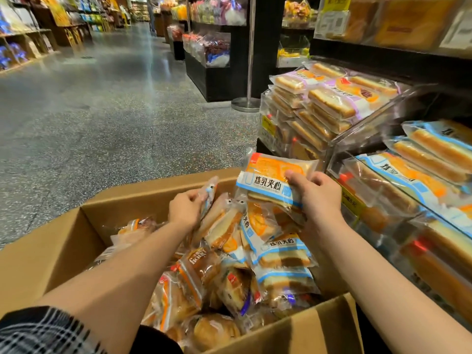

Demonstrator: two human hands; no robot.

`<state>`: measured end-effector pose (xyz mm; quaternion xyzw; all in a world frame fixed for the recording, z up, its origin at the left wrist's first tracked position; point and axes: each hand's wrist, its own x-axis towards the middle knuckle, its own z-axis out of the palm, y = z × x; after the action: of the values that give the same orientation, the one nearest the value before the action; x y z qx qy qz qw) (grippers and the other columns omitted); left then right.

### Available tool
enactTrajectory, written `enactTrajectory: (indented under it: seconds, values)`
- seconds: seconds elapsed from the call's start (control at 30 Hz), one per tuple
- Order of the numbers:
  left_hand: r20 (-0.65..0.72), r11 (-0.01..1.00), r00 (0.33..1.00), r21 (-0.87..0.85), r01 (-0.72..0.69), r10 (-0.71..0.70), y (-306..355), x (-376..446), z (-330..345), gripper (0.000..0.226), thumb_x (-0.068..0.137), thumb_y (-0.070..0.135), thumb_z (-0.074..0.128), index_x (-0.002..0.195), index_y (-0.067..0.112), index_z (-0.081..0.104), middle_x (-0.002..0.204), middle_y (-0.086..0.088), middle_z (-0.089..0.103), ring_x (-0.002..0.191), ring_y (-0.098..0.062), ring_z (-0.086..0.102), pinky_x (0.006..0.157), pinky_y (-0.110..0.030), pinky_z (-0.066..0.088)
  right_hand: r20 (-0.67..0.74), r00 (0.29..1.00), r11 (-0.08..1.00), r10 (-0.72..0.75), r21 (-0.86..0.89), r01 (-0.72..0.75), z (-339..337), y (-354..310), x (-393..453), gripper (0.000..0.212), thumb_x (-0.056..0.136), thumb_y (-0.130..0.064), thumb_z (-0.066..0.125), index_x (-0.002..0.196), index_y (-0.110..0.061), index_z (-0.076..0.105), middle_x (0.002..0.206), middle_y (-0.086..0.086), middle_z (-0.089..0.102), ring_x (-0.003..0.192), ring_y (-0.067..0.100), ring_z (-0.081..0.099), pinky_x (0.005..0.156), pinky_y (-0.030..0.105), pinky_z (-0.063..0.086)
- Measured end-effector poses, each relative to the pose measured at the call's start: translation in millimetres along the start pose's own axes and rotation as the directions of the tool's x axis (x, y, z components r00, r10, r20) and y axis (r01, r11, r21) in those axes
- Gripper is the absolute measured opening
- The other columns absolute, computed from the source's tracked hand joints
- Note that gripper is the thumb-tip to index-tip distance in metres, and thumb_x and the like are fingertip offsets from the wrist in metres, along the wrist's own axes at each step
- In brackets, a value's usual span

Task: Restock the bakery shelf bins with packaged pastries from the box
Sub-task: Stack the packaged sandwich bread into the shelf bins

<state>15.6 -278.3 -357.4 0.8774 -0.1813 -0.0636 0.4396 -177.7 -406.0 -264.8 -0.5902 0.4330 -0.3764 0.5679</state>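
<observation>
Two bare forearms reach fwd over the open cardboard box (63, 241), plaid sleeve (43, 330) at bottom left. Box is packed w/ loose packaged pastries (229, 272), lying every which way, flaps open on all sides.

Left hand (185, 206) is down in the box, fingers curled on the top edge of a pkt (209, 198) standing on its edge, long axis roughly vertical, tilted a bit right.

Right hand (318, 194) grips a small stack of blue-and-orange pkts (268, 178) above the box's far right corner, thumb on the top pkt's face, fingers under. Long axis runs left-right, printed face up twd camera, far edge tipped up slightly.

Just right of it: clear shelf bins (370, 129) in tiers, near one holding same blue-trim pkts (413, 172), next one stacked high w/ purple-trim cake slices (332, 103). Bin fronts sit close to box's right side; tight there.

Left and beyond: wide speckled floor (102, 111), open aisle. Stanchion pole (249, 72) stands past the bins; more displays (212, 47) farther back.
</observation>
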Motion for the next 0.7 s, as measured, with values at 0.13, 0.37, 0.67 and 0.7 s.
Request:
enactTrajectory:
  seconds: [0.13,0.37,0.67,0.7]
  values:
    - [-0.094,0.773,0.979,-0.629,0.081,-0.179,2.4,8.7,-23.5,0.017,0.094,0.031,0.056,0.088,0.019,0.068,0.107,-0.011,0.069,0.099,-0.024,0.062,0.093,-0.043,0.049,-0.001,0.998,0.995,0.058,0.08,-0.058,-6.4,-5.7,1.0,0.025,0.079,-0.023,0.076,0.083,-0.002,0.064,0.094,0.02,0.07,0.093,0.035,0.068,0.084,0.053,0.054]
    - [0.117,0.078,0.951,-0.986,0.145,-0.286,55.9,10.8,-16.1,0.046,0.099,0.044,0.038,0.13,0.012,0.049,0.127,-0.014,0.06,0.112,-0.029,0.061,0.097,-0.052,0.047,0.087,0.986,0.95,0.143,0.268,-0.161,-12.0,-28.0,-4.6,0.017,0.086,-0.014,0.069,0.075,-0.009,0.057,0.085,0.015,0.068,0.067,0.026,0.064,0.076,0.048,0.053]
    - [0.416,0.025,0.904,-0.907,0.42,-0.101,127.3,-33.2,15.5,0.058,0.078,0.021,0.074,0.131,0.01,0.054,0.116,-0.017,0.067,0.089,-0.029,0.07,0.057,-0.049,0.057,0.138,0.971,0.86,0.198,0.451,-0.239,-58.2,-74.0,-15.9,0.023,0.097,-0.023,0.052,0.111,-0.004,0.055,0.066,0.007,0.071,0.047,0.017,0.065,0.041,0.035,0.055]
    - [0.432,0.013,0.898,-0.901,0.434,-0.085,136.2,-40.8,18.9,0.062,0.073,0.023,0.077,0.129,0.009,0.055,0.116,-0.017,0.067,0.092,-0.031,0.07,0.063,-0.054,0.057,0.161,0.962,0.857,0.22,0.439,-0.269,-65.2,-79.2,-18.6,0.02,0.098,-0.023,0.052,0.108,-0.006,0.054,0.068,0.008,0.07,0.046,0.018,0.065,0.039,0.035,0.054]
